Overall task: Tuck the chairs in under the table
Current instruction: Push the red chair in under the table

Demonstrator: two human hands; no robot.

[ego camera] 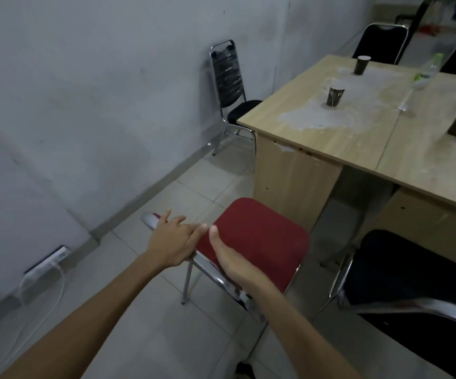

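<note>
A chair with a red seat [265,236] and chrome frame stands in front of the wooden table [352,149], its seat outside the table's edge. My left hand [175,242] rests on the top of its chrome backrest, fingers spread. My right hand [232,258] grips the same backrest rail further right, thumb up over the seat side. A black-seated chair [413,274] stands to the right, partly under the table. Another black chair [229,86] is against the wall at the table's far end.
Several dark paper cups [333,97] and a plastic bottle [426,72] stand on the stained tabletop. Two more black chairs [380,42] sit on the table's far side. A white power strip with cables [49,263] lies on the tiled floor by the left wall.
</note>
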